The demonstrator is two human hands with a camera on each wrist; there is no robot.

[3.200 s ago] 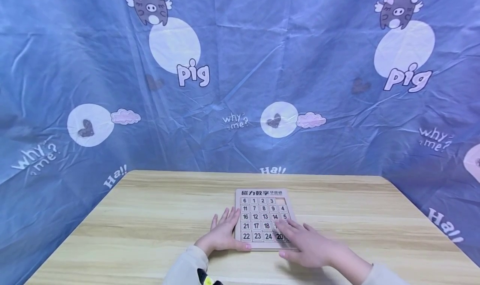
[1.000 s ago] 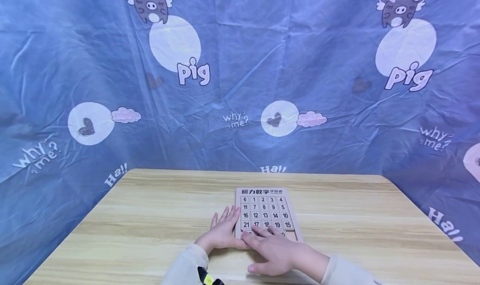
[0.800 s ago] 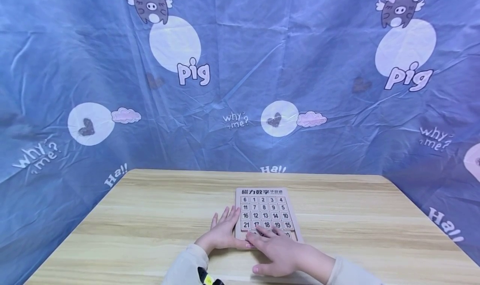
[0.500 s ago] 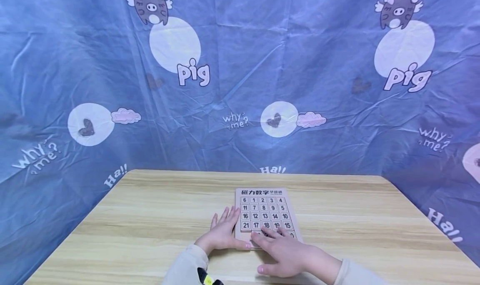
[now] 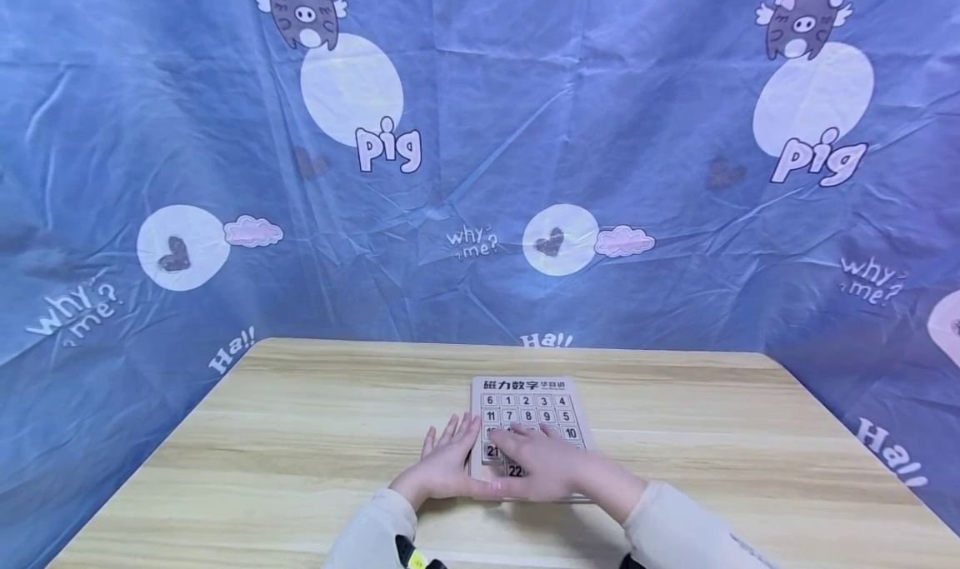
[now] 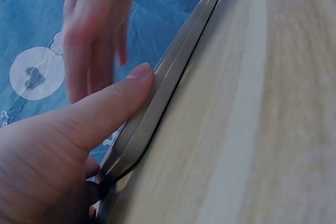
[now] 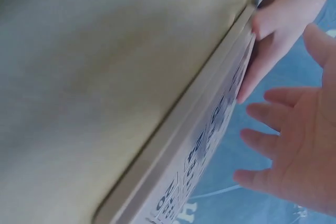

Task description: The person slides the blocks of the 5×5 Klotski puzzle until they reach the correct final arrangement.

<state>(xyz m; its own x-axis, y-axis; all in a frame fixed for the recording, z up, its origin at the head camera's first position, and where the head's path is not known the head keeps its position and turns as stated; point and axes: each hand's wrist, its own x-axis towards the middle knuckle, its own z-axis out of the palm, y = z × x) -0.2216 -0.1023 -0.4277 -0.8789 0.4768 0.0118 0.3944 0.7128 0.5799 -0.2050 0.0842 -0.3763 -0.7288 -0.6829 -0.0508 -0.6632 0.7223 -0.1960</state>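
A number slide puzzle (image 5: 525, 384) in a pale frame lies flat on the table in the head view. A vacant slot shows at its lower left, beside tile 22 (image 5: 515, 471). My left hand (image 5: 441, 469) holds the frame's near left corner, thumb along the near edge and fingers along the left side. Over the lower tiles is my right hand (image 5: 551, 466), hiding many of them. In the right wrist view its fingers (image 7: 260, 142) are spread and apart from the board, holding nothing. The left thumb (image 6: 123, 95) presses the frame's edge in the left wrist view.
The light wooden table (image 5: 300, 436) extends around the puzzle. Behind it hangs a blue cloth (image 5: 480, 136) with pig prints. A dark band with a yellow patch (image 5: 416, 559) sits at the left sleeve.
The right-hand column's tiles have moved up and the bottom row right, shifting the vacant slot from top right to bottom left. My right hand has lifted off and moved forward. The left stays put.
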